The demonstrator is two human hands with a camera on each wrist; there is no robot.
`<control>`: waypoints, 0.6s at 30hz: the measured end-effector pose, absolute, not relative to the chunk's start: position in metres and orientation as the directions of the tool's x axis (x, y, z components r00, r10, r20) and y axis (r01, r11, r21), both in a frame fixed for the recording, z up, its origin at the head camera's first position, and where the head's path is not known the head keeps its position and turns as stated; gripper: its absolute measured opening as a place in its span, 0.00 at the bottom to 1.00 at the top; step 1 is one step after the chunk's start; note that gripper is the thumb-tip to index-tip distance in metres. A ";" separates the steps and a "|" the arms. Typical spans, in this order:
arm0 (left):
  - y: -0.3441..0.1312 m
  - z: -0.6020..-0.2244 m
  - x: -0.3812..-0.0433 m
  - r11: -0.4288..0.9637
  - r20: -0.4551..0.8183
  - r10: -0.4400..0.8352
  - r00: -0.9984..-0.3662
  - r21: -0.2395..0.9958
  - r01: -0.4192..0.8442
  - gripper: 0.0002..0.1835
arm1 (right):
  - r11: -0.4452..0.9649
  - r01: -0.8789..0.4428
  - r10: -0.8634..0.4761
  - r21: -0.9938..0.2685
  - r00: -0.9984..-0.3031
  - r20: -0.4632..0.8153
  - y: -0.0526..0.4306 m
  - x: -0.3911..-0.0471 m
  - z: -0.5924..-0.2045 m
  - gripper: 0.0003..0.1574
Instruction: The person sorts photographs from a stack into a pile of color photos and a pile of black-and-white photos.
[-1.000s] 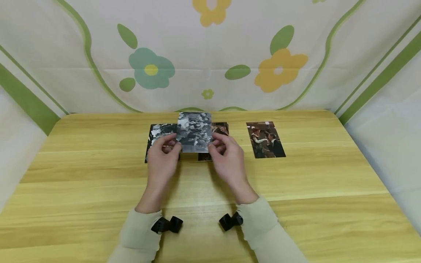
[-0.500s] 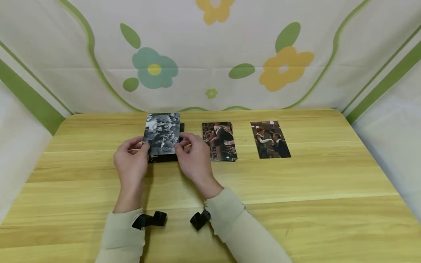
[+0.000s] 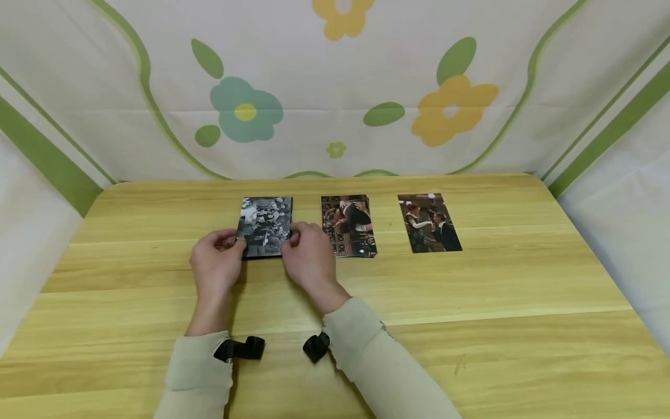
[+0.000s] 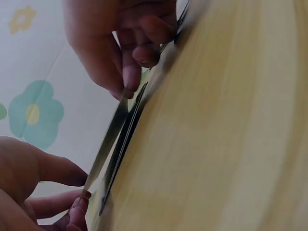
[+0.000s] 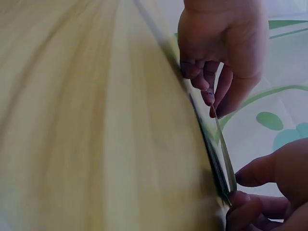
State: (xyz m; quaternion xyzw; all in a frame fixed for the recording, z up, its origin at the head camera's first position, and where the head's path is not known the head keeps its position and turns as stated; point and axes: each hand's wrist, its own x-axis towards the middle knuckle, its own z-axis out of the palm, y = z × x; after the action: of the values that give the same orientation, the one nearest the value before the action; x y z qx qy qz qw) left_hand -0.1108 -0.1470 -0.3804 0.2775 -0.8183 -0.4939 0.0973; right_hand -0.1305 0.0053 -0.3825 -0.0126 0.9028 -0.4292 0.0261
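Observation:
A black-and-white photo card [image 3: 265,226] lies just over a left-hand stack of cards in the head view. My left hand [image 3: 217,262] pinches its left edge between thumb and fingers. The opposite edge is pinched by my right hand [image 3: 310,256]. In the left wrist view the held photo card [image 4: 108,142] shows edge-on, with a narrow gap above the stack of cards [image 4: 122,147]. The right wrist view has the same photo card [image 5: 224,149] tilted slightly away from the stack beneath. Most of that stack is hidden under the held card.
A stack of colour photo cards [image 3: 348,227] lies right of my right hand. Farther right is a single colour photo card [image 3: 430,223] showing two figures. All rest on a wooden table [image 3: 471,326], and a flowered cloth [image 3: 324,75] hangs behind its far edge.
Both hands have carried the black-and-white photo card left from the middle stack, then lowered it and lined it up over the left stack. The middle stack is now uncovered.

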 end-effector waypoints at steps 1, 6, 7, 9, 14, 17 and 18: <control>-0.147 -0.381 -0.111 0.365 -0.117 -0.550 -0.827 0.857 -0.363 0.19 | 0.640 0.003 -0.046 -0.768 -0.998 -0.042 0.005 -0.131 -0.383 0.24; -0.148 -0.385 -0.112 0.381 -0.107 -0.548 -0.829 0.851 -0.362 0.18 | 0.673 -0.006 -0.062 -0.740 -0.997 -0.049 0.004 -0.131 -0.384 0.24; -0.148 -0.385 -0.112 0.386 -0.104 -0.547 -0.830 0.849 -0.360 0.18 | 0.678 -0.008 -0.066 -0.735 -0.997 -0.050 0.004 -0.131 -0.384 0.24; -0.149 -0.387 -0.112 0.395 -0.096 -0.546 -0.832 0.847 -0.357 0.18 | 0.685 -0.010 -0.071 -0.728 -0.996 -0.053 0.004 -0.130 -0.384 0.25; -0.150 -0.388 -0.113 0.412 -0.087 -0.543 -0.835 0.839 -0.356 0.17 | 0.686 -0.003 -0.077 -0.727 -0.995 -0.068 0.004 -0.130 -0.383 0.27; -0.150 -0.388 -0.113 0.406 -0.094 -0.544 -0.834 0.841 -0.359 0.18 | 0.685 -0.003 -0.079 -0.728 -0.994 -0.071 0.004 -0.130 -0.383 0.28; -0.150 -0.387 -0.113 0.398 -0.097 -0.546 -0.832 0.844 -0.359 0.18 | 0.682 -0.004 -0.080 -0.731 -0.994 -0.068 0.004 -0.130 -0.383 0.29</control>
State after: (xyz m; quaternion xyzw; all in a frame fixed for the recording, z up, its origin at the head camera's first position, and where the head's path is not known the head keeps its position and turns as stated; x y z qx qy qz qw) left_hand -0.1127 -0.1499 -0.3873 0.2725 -0.8302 -0.4764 0.0982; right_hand -0.1298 0.0040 -0.3830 -0.0228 0.9158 -0.3981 0.0473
